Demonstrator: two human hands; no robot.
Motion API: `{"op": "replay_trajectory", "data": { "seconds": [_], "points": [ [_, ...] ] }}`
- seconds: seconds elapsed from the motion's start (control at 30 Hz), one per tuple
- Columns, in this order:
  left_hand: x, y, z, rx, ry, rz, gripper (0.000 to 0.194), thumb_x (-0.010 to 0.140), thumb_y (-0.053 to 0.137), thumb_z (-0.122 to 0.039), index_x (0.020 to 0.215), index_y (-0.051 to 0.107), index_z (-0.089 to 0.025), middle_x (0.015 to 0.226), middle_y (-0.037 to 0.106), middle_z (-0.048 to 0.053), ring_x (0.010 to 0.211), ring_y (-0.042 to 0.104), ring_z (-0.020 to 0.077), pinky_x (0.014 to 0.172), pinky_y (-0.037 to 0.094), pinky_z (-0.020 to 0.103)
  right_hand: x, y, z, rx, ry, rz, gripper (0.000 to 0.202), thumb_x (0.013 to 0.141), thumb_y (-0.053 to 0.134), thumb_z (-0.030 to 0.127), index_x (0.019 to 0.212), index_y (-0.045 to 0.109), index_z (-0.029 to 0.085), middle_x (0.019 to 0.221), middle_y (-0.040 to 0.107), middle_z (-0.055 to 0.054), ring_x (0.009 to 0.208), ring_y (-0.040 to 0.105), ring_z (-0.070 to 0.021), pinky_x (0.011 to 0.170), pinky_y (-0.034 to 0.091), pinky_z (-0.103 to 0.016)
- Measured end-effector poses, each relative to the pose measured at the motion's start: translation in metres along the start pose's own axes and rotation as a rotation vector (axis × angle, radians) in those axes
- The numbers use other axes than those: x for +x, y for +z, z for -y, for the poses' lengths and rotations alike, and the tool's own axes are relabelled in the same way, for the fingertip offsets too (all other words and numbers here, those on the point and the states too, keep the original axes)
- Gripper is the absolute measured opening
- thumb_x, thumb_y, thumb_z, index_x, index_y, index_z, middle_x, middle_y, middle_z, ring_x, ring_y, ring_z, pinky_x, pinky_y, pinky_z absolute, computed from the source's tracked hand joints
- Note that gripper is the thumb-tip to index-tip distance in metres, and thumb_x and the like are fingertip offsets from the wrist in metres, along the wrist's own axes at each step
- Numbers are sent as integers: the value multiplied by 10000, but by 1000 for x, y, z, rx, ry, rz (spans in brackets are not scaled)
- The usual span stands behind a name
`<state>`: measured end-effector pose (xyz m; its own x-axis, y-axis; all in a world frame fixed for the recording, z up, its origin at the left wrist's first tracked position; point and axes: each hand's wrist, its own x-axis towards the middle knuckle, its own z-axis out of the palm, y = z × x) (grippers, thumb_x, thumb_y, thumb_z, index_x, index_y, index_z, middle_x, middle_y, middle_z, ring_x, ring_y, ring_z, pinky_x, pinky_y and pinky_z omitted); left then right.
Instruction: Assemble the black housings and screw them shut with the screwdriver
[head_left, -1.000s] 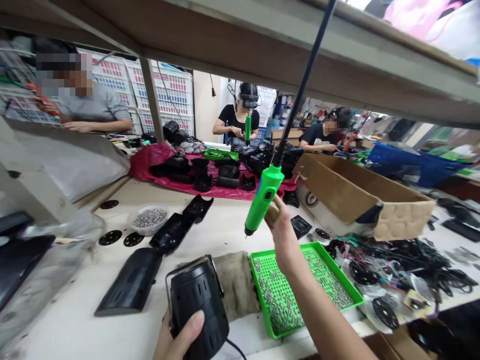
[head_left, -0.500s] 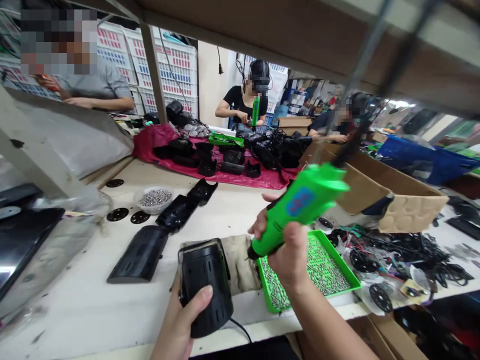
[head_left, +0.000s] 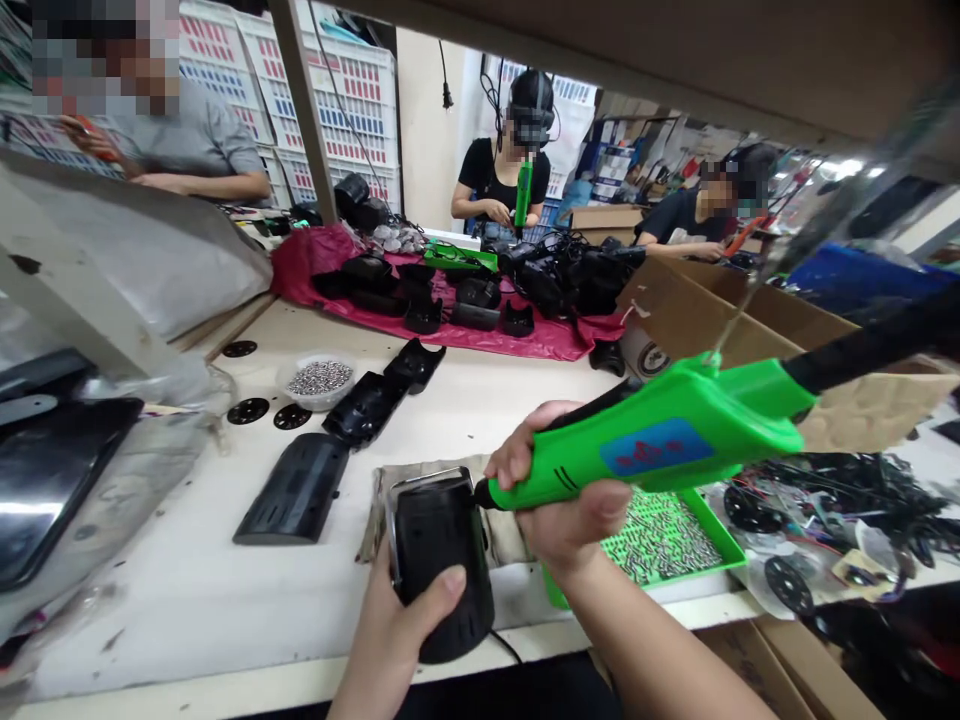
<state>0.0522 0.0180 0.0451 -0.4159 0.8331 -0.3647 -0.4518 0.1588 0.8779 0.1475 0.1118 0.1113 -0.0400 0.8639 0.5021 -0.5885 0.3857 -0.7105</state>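
My left hand [head_left: 412, 620] is closed around a black plastic housing [head_left: 442, 570] with a metal bracket along its upper edge; a cable trails from its lower end. In my right hand [head_left: 559, 500] is a green electric screwdriver [head_left: 637, 440], tilted almost level. Its dark tip meets the upper right side of the housing; whether a screw sits there is hidden. Under the housing lies a folded cloth pad [head_left: 379, 510]. A green tray [head_left: 724, 540] full of screws stands partly behind my right forearm.
Black half-shells [head_left: 292, 490] lie left of the pad, near a bowl of small metal parts [head_left: 319, 380] and black discs [head_left: 247, 411]. Wires and parts [head_left: 825, 500] heap at right, before a cardboard box [head_left: 697, 300]. Co-workers [head_left: 502, 190] sit beyond the pink cloth [head_left: 555, 345].
My right hand has tipped the screwdriver from steep to nearly level and brought its tip from above the tray's edge to the housing's side. The housing remains in my left hand.
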Motion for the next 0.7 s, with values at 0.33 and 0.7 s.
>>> {"op": "replay_trajectory", "data": {
  "seconds": [0.33, 0.7],
  "points": [
    [3, 5, -9, -76, -144, -13, 815, 541, 825, -417, 1257, 537, -154, 914, 746, 79, 876, 690, 297, 720, 580, 373, 7, 12, 40, -66, 1, -20, 509, 720, 614, 739, 896, 615, 261, 544, 515, 55, 432, 478, -126, 494, 511, -297],
    [1, 7, -2, -3, -7, -72, 673, 530, 825, -435, 1106, 606, -166, 939, 724, 74, 865, 674, 273, 699, 569, 339, 5, 6, 2, 17, 36, -26, 558, 640, 654, 764, 820, 599, 238, 520, 504, 70, 390, 459, -104, 448, 491, -264]
  ]
}}
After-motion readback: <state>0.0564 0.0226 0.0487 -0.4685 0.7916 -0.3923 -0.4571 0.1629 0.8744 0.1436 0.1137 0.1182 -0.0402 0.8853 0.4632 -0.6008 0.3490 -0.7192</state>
